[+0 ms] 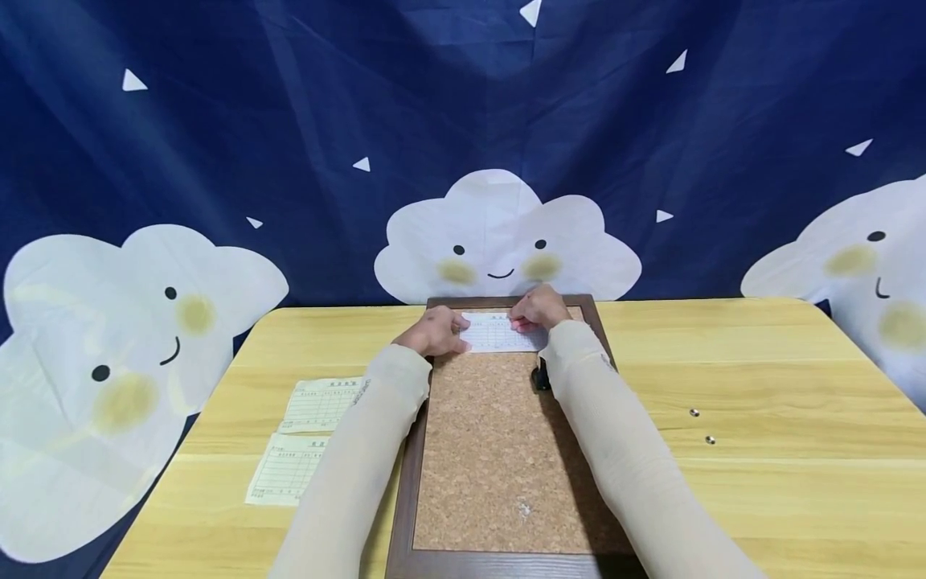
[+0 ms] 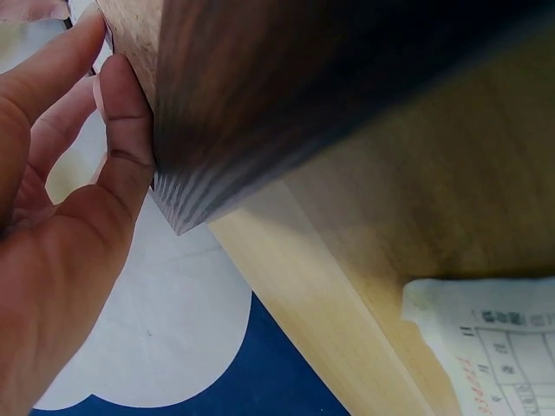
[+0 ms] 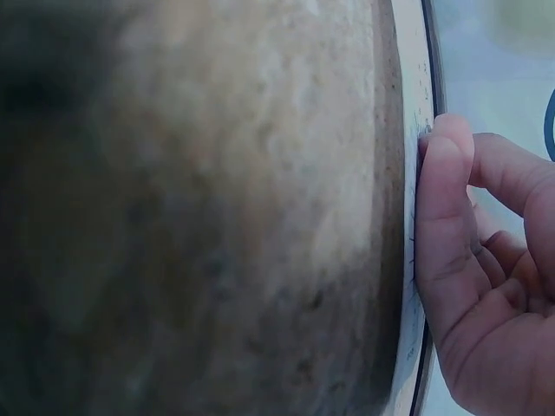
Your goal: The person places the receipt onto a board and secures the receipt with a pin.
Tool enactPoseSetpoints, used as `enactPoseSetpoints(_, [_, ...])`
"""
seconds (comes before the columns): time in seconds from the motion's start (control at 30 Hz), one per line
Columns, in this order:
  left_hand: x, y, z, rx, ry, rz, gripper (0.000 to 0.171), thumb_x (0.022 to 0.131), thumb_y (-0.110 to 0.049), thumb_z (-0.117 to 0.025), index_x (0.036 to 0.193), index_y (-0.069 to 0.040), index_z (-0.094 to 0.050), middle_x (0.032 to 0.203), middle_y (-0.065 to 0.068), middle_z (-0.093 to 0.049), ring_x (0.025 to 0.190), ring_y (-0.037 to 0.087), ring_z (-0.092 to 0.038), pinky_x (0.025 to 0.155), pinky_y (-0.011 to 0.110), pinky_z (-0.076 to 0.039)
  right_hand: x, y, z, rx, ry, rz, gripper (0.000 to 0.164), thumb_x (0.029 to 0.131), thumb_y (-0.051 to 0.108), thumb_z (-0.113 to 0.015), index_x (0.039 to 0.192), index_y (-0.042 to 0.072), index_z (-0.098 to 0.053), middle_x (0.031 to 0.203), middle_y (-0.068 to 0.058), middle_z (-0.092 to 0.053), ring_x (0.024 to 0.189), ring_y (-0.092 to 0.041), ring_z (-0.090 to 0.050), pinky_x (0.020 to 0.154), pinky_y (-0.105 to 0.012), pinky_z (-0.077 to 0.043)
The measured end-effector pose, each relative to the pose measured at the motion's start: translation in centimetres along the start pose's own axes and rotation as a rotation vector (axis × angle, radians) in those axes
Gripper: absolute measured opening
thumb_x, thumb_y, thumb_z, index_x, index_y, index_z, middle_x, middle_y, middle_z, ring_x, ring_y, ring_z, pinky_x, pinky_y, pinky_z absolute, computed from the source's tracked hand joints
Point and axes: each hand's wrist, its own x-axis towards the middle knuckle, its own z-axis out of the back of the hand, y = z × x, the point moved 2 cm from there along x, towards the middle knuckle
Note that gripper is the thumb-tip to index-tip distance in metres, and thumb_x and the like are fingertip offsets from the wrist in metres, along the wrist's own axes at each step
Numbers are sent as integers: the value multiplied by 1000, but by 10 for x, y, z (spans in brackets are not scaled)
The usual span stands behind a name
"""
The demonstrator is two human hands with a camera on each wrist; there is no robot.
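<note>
A white printed form slip (image 1: pixel 492 334) lies across the top of a framed cork board (image 1: pixel 485 450). My left hand (image 1: pixel 436 331) is at the slip's left end, thumb and fingers spread, pressing it against the board. In the left wrist view, the left hand (image 2: pixel 78 182) reaches past the brown frame (image 2: pixel 199 113). My right hand (image 1: pixel 541 308) is over the slip's right part. Seen from the right wrist, the right hand (image 3: pixel 486 260) brings thumb and forefinger together at the slip's surface, pinching a tiny shiny thumbtack (image 3: pixel 425 133), mostly hidden by the fingertips.
Two yellowish printed slips, an upper one (image 1: pixel 318 404) and a lower one (image 1: pixel 285 470), lie left of the board, partly behind the left sleeve. Two small metal thumbtacks (image 1: pixel 694 412) sit on the wooden table (image 1: pixel 796 378) to the right. A cloud-print blue curtain (image 1: pixel 463 96) hangs behind.
</note>
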Motion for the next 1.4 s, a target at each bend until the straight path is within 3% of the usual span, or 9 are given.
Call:
enactPoseSetpoints(0.2, [1, -1, 0, 4, 1, -13, 48, 90, -14, -76, 136, -9, -63, 132, 12, -61, 124, 25, -55, 104, 36, -44, 5, -2, 3, -68, 6, -17, 20, 89, 6, -73, 71, 1, -67, 52, 0, -61, 42, -6, -57, 49, -19, -51])
enactPoseSetpoints(0.63, [-1, -4, -1, 41, 21, -16, 49, 91, -15, -75, 137, -10, -61, 135, 10, -60, 127, 24, -54, 107, 36, -42, 1, -5, 6, -73, 67, -41, 26, 93, 9, -71, 69, 2, -66, 54, -1, -61, 44, -6, -58, 51, -19, -52])
enactPoseSetpoints(0.87, [-2, -5, 2, 98, 36, -58, 50, 92, -17, -74, 139, -7, -60, 140, 9, -57, 131, 25, -50, 109, 36, -39, -5, -4, 13, 89, 184, -48, 17, 96, 7, -67, 83, -3, -67, 63, -4, -65, 53, -9, -62, 58, -22, -55])
enactPoseSetpoints(1.0, [-3, -6, 5, 113, 41, -54, 52, 92, -18, -74, 140, -8, -58, 144, 8, -54, 133, 26, -47, 110, 37, -38, -8, -2, 17, 66, 217, -25, 16, 98, 9, -65, 94, -6, -68, 70, -6, -68, 59, -11, -65, 63, -24, -57])
enactPoseSetpoints(1.2, [-6, -5, 5, 42, 31, -36, 52, 91, -17, -75, 139, -7, -59, 146, 10, -51, 133, 27, -47, 108, 39, -40, -14, 0, 25, 50, 255, -7, 23, 101, 6, -58, 113, -14, -64, 74, -8, -69, 62, -13, -66, 66, -25, -57])
enactPoseSetpoints(1.4, [-8, -4, 8, -1, 14, -60, 53, 92, -17, -74, 140, -5, -57, 141, 17, -56, 128, 27, -53, 104, 38, -44, -23, 3, 36, 38, 299, 65, 29, 102, 6, -55, 118, -18, -58, 79, -10, -70, 66, -12, -66, 68, -25, -57])
